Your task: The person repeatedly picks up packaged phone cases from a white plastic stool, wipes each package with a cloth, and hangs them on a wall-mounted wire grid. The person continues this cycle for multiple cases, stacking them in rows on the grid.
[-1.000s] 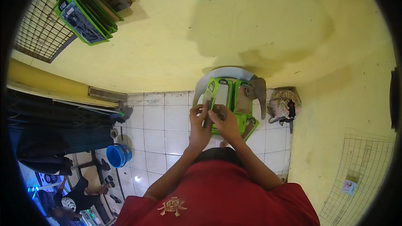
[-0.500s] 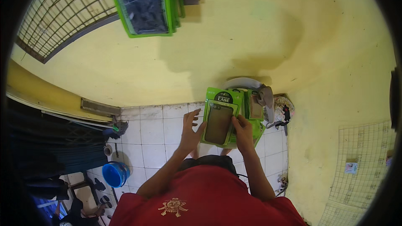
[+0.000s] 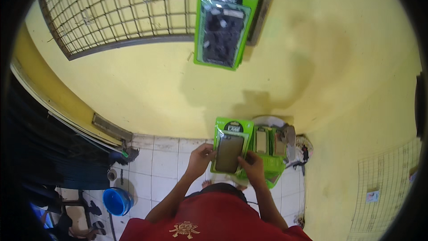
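Observation:
A green packaged phone case (image 3: 230,148) with a dark case inside is held up in front of me. My left hand (image 3: 201,157) grips its left edge and my right hand (image 3: 252,164) holds its lower right corner. Behind it, a green box (image 3: 269,152) holding several more packaged cases rests on a white bucket-like stand (image 3: 269,121) by the yellow wall. Another green package (image 3: 224,25) hangs on a wire grid (image 3: 133,13) high on the wall.
A blue bucket (image 3: 116,201) stands on the white tiled floor at lower left near dark chair legs. A dark doorway edge (image 3: 53,125) runs along the left. A second wire grid (image 3: 388,183) leans at right. Small clutter (image 3: 303,149) lies beside the stand.
My view has tilted up, so the wall grid and its hanging package sit lower in frame. My hands lifted one package out of the box and raised it upright.

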Motion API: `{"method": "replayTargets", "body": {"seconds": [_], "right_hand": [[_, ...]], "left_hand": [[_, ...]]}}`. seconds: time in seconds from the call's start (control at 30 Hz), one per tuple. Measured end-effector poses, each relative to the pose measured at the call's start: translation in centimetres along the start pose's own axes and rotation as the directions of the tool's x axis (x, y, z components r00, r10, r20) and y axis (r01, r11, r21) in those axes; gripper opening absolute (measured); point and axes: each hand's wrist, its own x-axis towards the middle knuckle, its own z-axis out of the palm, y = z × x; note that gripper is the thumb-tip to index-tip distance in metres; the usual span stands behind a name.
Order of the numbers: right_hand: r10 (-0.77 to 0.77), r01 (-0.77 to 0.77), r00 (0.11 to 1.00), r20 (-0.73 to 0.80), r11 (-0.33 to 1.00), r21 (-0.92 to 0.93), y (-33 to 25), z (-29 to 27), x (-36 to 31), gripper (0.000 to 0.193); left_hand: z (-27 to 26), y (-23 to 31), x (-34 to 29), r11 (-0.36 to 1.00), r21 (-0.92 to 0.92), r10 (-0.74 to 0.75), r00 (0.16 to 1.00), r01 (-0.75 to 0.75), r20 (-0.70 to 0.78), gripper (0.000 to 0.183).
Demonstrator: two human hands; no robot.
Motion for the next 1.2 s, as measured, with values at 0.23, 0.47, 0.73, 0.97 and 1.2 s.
{"method": "replayTargets", "body": {"seconds": [0.23, 0.47, 0.73, 0.97, 1.2], "right_hand": [[-0.275, 0.269, 0.961, -0.012, 0.946, -0.179, -2.7, 2.8, 1.5, 0.029], [-0.634, 0.636, 0.767, -0.1, 0.772, -0.01, -17.0, 2.3, 6.1, 0.019], [-0.702, 0.713, 0.698, -0.145, 0.699, 0.052, -27.7, 2.5, 9.8, 0.028], [-0.687, 0.714, 0.674, -0.271, 0.7, -0.002, -26.4, 3.3, 13.8, 0.034], [-0.748, 0.733, 0.485, -0.453, 0.63, -0.257, -25.5, 4.4, 17.2, 0.051]], "left_hand": [[-1.3, 2.4, 0.2, 0.976, 0.169, 0.152, 0.987, -0.14, -0.057, 0.007], [-1.8, 17.6, 7.1, 0.788, 0.119, 0.606, 0.795, -0.604, 0.023, 0.009], [-0.5, 27.6, 12.9, 0.662, 0.188, 0.743, 0.668, -0.726, -0.04, 0.02], [-0.5, 26.3, 15.3, 0.566, 0.418, 0.812, 0.569, -0.711, -0.131, 0.028], [1.4, 25.3, 16.7, 0.593, 0.393, 0.801, 0.562, -0.703, -0.204, 0.03]]}}
